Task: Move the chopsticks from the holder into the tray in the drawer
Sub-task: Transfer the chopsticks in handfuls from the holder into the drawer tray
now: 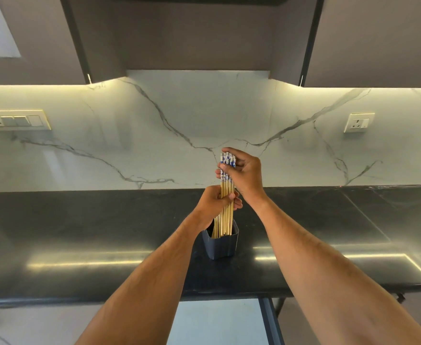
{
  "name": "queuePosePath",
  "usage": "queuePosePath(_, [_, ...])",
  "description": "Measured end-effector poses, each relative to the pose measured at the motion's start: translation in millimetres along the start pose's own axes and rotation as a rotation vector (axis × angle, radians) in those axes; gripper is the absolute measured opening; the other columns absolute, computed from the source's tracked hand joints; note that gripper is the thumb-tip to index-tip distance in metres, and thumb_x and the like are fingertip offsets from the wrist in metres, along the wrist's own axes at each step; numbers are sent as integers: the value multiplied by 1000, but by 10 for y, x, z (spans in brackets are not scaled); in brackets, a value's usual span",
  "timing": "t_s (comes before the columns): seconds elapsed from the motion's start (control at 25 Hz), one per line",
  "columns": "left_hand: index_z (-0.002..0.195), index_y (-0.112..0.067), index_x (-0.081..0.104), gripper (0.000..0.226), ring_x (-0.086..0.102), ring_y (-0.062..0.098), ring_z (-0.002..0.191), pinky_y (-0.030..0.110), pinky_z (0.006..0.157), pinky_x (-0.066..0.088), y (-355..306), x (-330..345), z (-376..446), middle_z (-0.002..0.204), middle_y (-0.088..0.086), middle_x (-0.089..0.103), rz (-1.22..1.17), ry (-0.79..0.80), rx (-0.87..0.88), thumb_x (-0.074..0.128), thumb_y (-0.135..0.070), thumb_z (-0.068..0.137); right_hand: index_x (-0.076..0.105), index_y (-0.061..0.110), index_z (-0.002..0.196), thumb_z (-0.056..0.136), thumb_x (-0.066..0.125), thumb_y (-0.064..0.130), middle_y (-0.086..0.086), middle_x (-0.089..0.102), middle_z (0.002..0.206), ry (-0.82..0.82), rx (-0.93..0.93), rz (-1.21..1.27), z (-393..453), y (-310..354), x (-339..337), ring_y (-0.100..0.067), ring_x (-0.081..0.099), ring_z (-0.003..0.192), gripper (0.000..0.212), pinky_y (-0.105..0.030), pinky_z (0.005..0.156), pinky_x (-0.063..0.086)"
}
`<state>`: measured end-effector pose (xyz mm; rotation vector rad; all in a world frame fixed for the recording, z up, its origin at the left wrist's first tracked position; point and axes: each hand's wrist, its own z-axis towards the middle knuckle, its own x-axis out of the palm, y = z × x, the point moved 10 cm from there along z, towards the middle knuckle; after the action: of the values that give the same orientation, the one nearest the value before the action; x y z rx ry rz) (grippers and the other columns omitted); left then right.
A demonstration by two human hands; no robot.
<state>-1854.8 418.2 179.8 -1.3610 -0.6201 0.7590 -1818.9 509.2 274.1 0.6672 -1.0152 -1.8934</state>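
Observation:
A bundle of several wooden chopsticks (pixel 226 185) with blue-and-white patterned tops stands upright, its lower tips still inside the dark square holder (pixel 221 246) on the black countertop (pixel 104 232). My left hand (pixel 213 204) grips the bundle around its middle. My right hand (pixel 244 174) holds the patterned top ends, fingers curled round them. Below the counter edge, a pale surface (pixel 216 319) with a dark side rail shows between my forearms; whether it is the drawer or a tray I cannot tell.
A white marble backsplash (pixel 154 145) rises behind the counter, with a switch plate (pixel 17 120) at left and a socket (pixel 358 122) at right. Dark wall cabinets (pixel 204 33) hang overhead. The counter's front edge runs across the lower frame.

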Motion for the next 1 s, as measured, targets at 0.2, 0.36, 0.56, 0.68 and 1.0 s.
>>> queuePosePath(0.2, [113,12,61,20,73,28,91,35,85,60,-39,-4,-281,95,21,73,-2,11,-19,51,-2,102,63,13,134,89,71,-2,-13,77,104,44,-27,-21,-188,99,54,-22,78,81,48,-43,76,65])
queuePosePath(0.36, [111,12,61,20,74,25,90,29,80,60,-73,-52,-492,95,20,73,25,22,-30,51,-1,102,67,7,128,87,73,-4,-13,77,101,44,-33,-41,-335,204,111,-21,78,80,42,-46,76,64])
queuePosePath(0.56, [110,10,64,18,75,25,90,26,75,60,-76,-157,-867,101,24,73,47,14,-41,53,-2,101,71,7,123,86,75,-4,-12,78,100,-8,2,-20,-651,315,248,-23,78,80,39,-49,75,64])
queuePosePath(0.68, [107,4,68,15,75,27,93,37,84,61,5,-233,-1181,99,22,75,59,27,-72,57,-4,99,70,7,123,86,74,-5,-13,78,97,-102,63,57,-969,288,236,-27,78,78,39,-47,76,64])
queuePosePath(1.0, [107,2,70,17,77,23,83,42,83,62,607,-204,-1982,91,14,77,369,122,-265,66,-9,95,69,6,120,85,73,-9,-18,76,99,-381,319,269,-2174,-139,-58,-31,77,85,38,-43,78,63])
